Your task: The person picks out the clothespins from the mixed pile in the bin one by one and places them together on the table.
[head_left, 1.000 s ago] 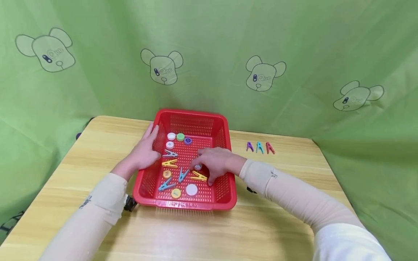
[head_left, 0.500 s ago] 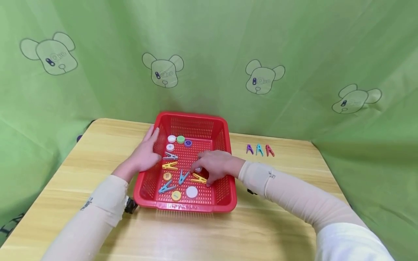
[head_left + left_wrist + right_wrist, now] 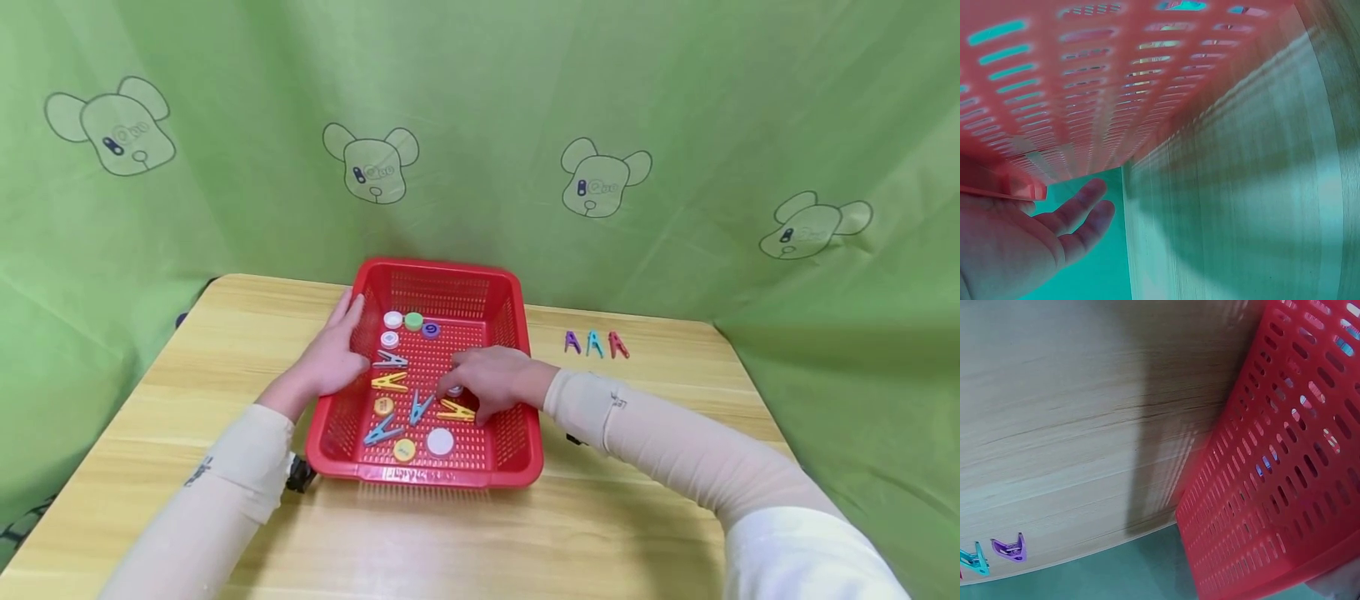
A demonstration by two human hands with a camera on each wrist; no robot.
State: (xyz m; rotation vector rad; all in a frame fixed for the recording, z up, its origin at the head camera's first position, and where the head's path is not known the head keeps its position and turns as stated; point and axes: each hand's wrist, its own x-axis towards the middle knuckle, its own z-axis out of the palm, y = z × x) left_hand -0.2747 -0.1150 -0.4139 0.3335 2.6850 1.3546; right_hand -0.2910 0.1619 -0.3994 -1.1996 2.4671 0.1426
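A red perforated plastic basket (image 3: 423, 477) stands on the wooden table. My left hand (image 3: 326, 358) holds its left rim, thumb over the inner side, fingers outside. In the left wrist view, two fingers (image 3: 1088, 231) of that hand extend past the basket wall. Reaching over the right rim, my right hand (image 3: 495, 379) hovers low inside with bent, spread fingers. Its thumb is by the end of a yellow clothespin (image 3: 456, 411), and its fingers partly cover a white bottle cap (image 3: 454, 390). No grip on either shows. A blue clothespin (image 3: 420, 407) lies just left of them.
Inside the basket lie several caps, including a green cap (image 3: 414, 321), a purple cap (image 3: 431, 330) and a large white cap (image 3: 440, 442), plus more clothespins. Purple (image 3: 572, 342), turquoise (image 3: 595, 343) and red clothespins (image 3: 618, 344) stand in a row on the table. A green curtain (image 3: 480, 217) hangs behind.
The whole head view has shifted slightly downward since a second ago. Both hands, the basket and its contents stay essentially in place.
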